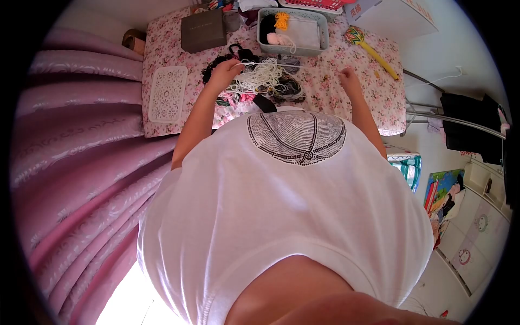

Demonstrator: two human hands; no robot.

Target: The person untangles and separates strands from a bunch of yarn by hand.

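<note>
A tangled heap of white yarn (pixel 260 78) lies on the flowered tablecloth, mixed with black, grey and pink strands. At the heap's left side, my left hand (pixel 226 71) is closed with its fingers pinched on a white strand. My right hand (pixel 349 81) is raised off to the right of the heap, its fingers pinched together. A thin white strand (pixel 303 66) runs roughly straight from the left hand toward the right one. Its far end is too faint to follow exactly, but it reaches the right fingertips.
Behind the heap stands a grey-green basket (pixel 298 50) holding yarn balls and cloth. A dark box (pixel 203 31) is to its left, and a yellow-handled toy (pixel 379 59) to its right. A white lace-patterned tray (pixel 168 95) lies at left. Pink curtains (pixel 92 124) hang beside the table.
</note>
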